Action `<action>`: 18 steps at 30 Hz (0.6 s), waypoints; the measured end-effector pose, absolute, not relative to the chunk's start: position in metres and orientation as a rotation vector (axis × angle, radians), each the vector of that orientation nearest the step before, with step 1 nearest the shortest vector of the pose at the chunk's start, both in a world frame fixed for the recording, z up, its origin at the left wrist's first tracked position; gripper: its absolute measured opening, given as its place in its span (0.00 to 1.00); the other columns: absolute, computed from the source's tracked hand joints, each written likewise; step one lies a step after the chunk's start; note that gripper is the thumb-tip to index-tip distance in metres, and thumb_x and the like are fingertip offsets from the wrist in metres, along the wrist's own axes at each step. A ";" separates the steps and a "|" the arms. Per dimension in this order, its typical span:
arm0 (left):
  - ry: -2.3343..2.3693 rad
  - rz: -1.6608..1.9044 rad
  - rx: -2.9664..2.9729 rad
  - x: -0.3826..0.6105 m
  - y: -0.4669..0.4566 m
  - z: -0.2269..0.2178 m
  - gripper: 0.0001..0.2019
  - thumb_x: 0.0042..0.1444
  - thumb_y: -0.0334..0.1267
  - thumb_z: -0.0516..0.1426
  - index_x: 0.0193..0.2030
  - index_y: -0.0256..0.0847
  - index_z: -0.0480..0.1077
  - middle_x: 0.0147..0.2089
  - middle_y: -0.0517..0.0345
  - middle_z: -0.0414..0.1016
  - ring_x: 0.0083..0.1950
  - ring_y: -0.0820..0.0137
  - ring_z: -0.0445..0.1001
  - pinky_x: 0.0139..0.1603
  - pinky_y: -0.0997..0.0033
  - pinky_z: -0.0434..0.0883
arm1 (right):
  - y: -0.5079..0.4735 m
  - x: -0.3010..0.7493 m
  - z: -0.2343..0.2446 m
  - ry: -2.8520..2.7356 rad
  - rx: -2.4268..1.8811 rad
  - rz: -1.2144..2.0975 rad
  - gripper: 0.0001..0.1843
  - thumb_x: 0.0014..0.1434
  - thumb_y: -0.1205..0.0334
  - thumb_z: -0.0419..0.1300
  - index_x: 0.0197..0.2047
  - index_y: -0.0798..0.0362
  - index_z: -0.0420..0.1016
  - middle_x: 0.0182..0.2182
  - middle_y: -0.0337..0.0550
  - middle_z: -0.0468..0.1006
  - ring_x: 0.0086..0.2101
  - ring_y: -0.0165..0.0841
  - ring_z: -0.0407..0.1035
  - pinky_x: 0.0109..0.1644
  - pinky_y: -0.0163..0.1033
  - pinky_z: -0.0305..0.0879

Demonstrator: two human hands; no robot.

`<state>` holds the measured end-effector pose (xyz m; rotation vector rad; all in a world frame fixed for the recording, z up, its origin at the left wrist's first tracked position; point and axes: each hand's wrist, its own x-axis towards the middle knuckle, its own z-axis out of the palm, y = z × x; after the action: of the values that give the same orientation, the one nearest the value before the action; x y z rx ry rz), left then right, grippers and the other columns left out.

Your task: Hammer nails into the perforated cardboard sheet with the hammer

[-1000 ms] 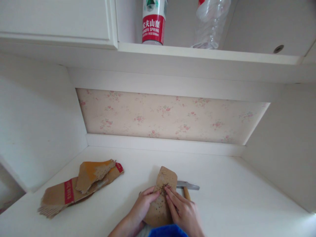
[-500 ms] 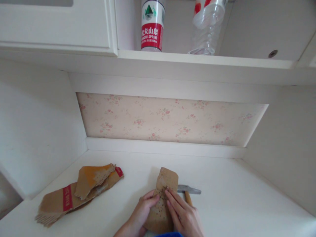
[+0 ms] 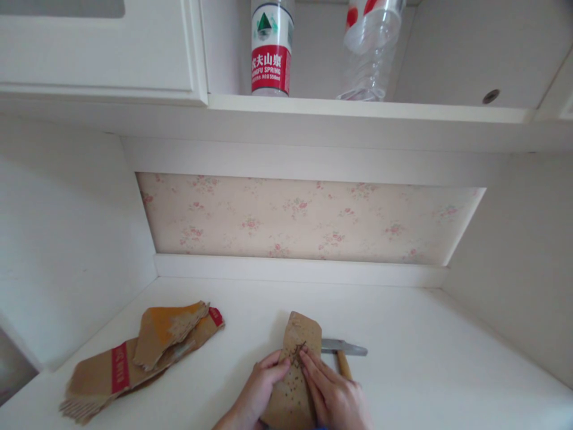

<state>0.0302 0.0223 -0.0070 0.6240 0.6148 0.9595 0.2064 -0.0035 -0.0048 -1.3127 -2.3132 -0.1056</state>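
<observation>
A brown cardboard strip (image 3: 299, 334) dotted with small holes lies on the white desk (image 3: 425, 370) in front of me. My left hand (image 3: 259, 391) rests on its left side, fingers curled against the card. My right hand (image 3: 331, 394) lies on its right side, fingertips pinching small dark nails (image 3: 296, 353) gathered near the middle of the strip. Both hands meet at that spot. A hammer (image 3: 342, 352) with a metal head and wooden handle lies just right of the strip, partly under my right hand.
Torn cardboard pieces (image 3: 138, 346) with red and orange print lie at the desk's left. A shelf above holds a red-labelled water bottle (image 3: 271, 48) and an empty clear bottle (image 3: 371, 48). Floral wallpaper backs the alcove; white walls close both sides.
The view has tilted up slightly. My fingers have shifted on the strip and gathered the small nails under the fingertips; the strip and hammer stay in place.
</observation>
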 end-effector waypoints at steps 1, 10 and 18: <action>0.619 0.960 0.612 0.030 0.023 -0.007 0.15 0.49 0.38 0.67 0.44 0.36 0.78 0.44 0.46 0.83 0.48 0.55 0.80 0.49 0.62 0.70 | -0.004 0.207 -0.005 -2.301 -1.299 -0.083 0.24 0.65 0.68 0.50 0.63 0.57 0.70 0.59 0.49 0.73 0.52 0.39 0.75 0.51 0.37 0.74; 0.655 0.968 0.590 0.024 0.025 -0.007 0.16 0.53 0.41 0.64 0.46 0.35 0.77 0.43 0.46 0.83 0.41 0.59 0.81 0.41 0.67 0.71 | -0.007 0.216 -0.022 -1.800 -1.109 0.303 0.26 0.68 0.67 0.47 0.67 0.40 0.62 0.65 0.46 0.68 0.48 0.37 0.78 0.39 0.33 0.78; 0.644 0.921 0.709 0.024 0.025 -0.010 0.14 0.52 0.40 0.65 0.43 0.34 0.78 0.43 0.46 0.82 0.43 0.59 0.80 0.46 0.66 0.70 | -0.001 0.210 0.000 -1.887 -1.376 0.481 0.20 0.58 0.66 0.55 0.53 0.52 0.77 0.48 0.53 0.82 0.37 0.41 0.80 0.42 0.43 0.78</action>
<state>0.0240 0.0254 -0.0096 0.7092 0.6439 0.9211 0.2104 -0.0008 -0.0005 -1.3764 -1.8872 0.4808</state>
